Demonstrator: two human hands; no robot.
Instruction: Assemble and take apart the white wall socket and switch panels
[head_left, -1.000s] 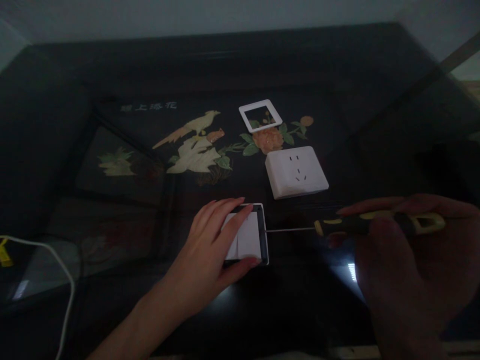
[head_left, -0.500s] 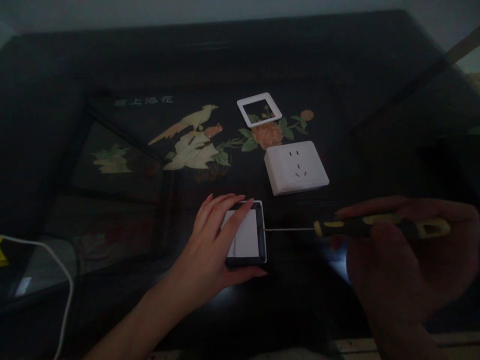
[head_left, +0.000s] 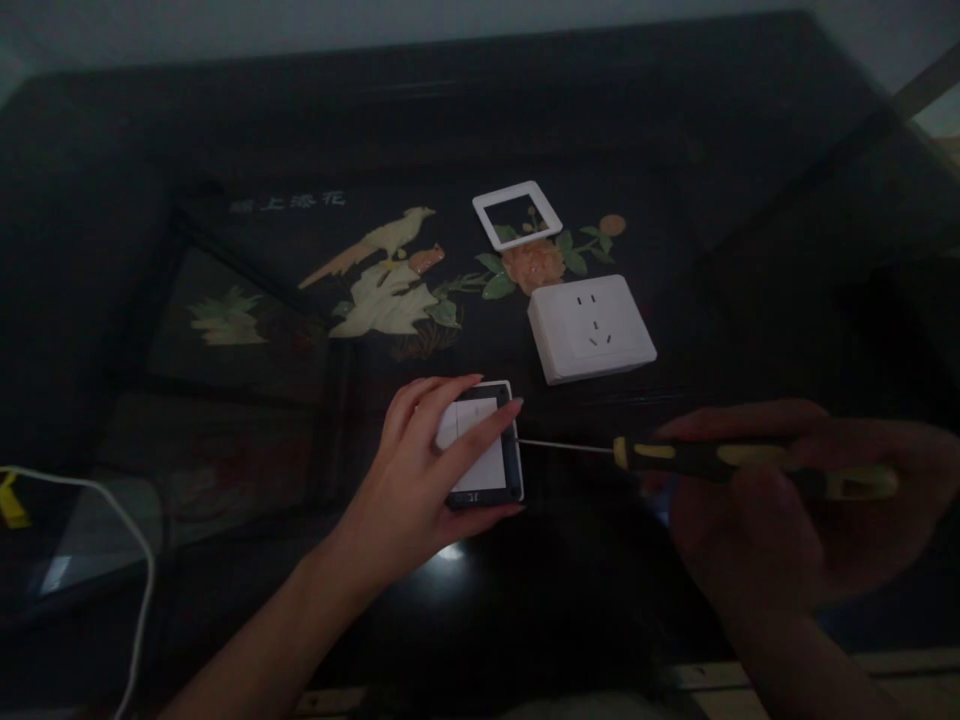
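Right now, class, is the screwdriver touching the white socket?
Apart: the head view shows a strip of dark tabletop between the screwdriver, held in the right hand, and the white socket.

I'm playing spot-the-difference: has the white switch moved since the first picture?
Yes: the white switch shifted slightly left and farther away, judged against the socket.

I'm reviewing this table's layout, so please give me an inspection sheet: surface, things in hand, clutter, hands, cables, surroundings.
Surface: dark, glossy table with a bird-and-flower picture
Things in hand: dark-bordered white switch-like unit; screwdriver, tip at the unit's right edge, contact unclear
Clutter: white frame and white socket lying beyond the unit
Hands: left hand clasping the unit; right hand gripping the screwdriver
Cables: white cable at left, yellow item beside it
Surroundings: dim; pale background beyond the table's far edge
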